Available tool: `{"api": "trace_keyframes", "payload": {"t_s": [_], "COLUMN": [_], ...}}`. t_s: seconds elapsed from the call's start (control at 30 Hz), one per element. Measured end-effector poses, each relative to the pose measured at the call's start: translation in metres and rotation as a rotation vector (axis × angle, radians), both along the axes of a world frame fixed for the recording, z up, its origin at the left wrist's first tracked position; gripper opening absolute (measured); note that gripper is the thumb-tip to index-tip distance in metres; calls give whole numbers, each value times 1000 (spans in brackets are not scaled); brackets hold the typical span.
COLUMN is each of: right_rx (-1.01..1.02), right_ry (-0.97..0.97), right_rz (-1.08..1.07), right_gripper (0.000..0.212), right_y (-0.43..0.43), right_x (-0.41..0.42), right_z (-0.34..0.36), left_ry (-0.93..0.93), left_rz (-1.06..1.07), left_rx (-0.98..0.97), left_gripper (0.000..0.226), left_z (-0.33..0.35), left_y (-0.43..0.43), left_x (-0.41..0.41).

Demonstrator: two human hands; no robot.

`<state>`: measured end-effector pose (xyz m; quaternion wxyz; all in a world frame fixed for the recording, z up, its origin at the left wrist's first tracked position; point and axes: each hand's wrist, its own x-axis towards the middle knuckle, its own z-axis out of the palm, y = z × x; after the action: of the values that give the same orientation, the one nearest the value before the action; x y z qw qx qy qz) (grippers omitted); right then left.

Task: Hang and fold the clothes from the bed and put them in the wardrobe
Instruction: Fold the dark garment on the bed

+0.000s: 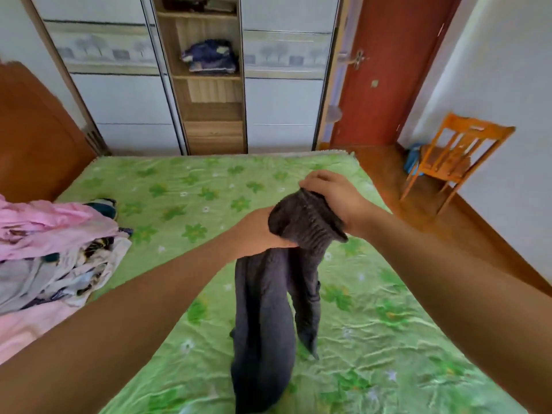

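1. Risk: the dark grey garment [265, 309] is bunched like a rope w/ two long tails dangling; folded as it is, it would prob. trap twists and come out lumpy; I'd say it needs spreading flat on the bed [185, 186] first.
2. Risk: the tails reach the sheet at bottom centre of the frame (touching or just above, can't tell); a quick pull could drag and ruck the sheet.
3. Risk: the hold is only at the top end; if either of the hands loosens, the weight swings to the other and the garment may drop in a heap.
4. Hands: left hand [260, 231] has its fingers curled round the cloth just below the ribbed end; right hand [331, 198] clasps that ribbed end from above; both at centre frame, close together.
5. Look: soft knit, dark grey, ribbed at top, limp & creased; it hangs over the bed at centre frame, well apart from the clothes pile [53, 249] at the left edge; wardrobe [209, 94] shelves stand open at upper centre.
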<state>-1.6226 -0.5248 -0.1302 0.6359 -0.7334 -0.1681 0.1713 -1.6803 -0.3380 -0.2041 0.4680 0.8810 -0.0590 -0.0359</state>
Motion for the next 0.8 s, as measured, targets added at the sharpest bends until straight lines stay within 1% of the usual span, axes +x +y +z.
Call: {"api": "trace_keyframes", "payload": {"t_s": [0.03,0.1,0.13,0.17,0.2,0.23,0.27,0.3,0.33,0.37,0.4,0.43,0.47,0.5,0.57,0.63,0.7,0.77,0.8], "right_rx": [71,156,150,105,55,15,-6,-10,-10,-16,-33,-65,-74,-64,-20,-70,-199,-366,-448], "right_ry": [30,113,155,195,195,159,100,40,-35,-132,-220,-292,-328,-326,-298,-326,-412,-525,-581], "right_rz": [-76,-108,-108,-117,-118,-95,-62,-42,-36,-60,-107,-180,-278,-371,-483,-539,-513,-453,-418], "right_gripper": [27,55,62,63,58,47,35,30,37,48,54,48,37,30,25,18,13,8,8], "right_y": [-15,-42,-52,-61,-67,-68,-67,-65,-62,-60,-57,-58,-60,-65,-82,-107,-137,-168,-182], "right_x": [-2,-12,-20,-30,-37,-43,-51,-57,-61,-61,-58,-51,-43,-32,-11,17,49,82,96], "right_z": [-8,-32,-45,-57,-68,-76,-79,-78,-76,-75,-72,-72,-72,-71,-65,-51,-37,-22,-15], "left_ry": [-40,-99,-112,-120,-132,-143,-156,-167,-171,-164,-149,-127,-98,-65,10,47,2,-59,-76], "left_rz": [19,76,111,143,170,191,208,226,247,267,286,299,301,282,194,161,217,317,356], "left_rx": [-27,-99,-138,-166,-174,-177,-181,-199,-230,-261,-283,-294,-299,-305,-292,-232,-151,16,124], "left_gripper": [51,55,53,48,42,38,36,35,34,36,39,42,45,47,53,52,39,28,28], "left_z": [3,10,14,20,27,33,39,44,48,52,56,60,64,68,75,84,96,110,116], "left_y": [-6,-19,-24,-30,-37,-42,-48,-55,-62,-69,-75,-80,-84,-86,-84,-75,-59,-41,-34], "left_x": [4,11,14,16,17,19,21,23,25,28,29,31,32,33,32,33,33,30,28]}}
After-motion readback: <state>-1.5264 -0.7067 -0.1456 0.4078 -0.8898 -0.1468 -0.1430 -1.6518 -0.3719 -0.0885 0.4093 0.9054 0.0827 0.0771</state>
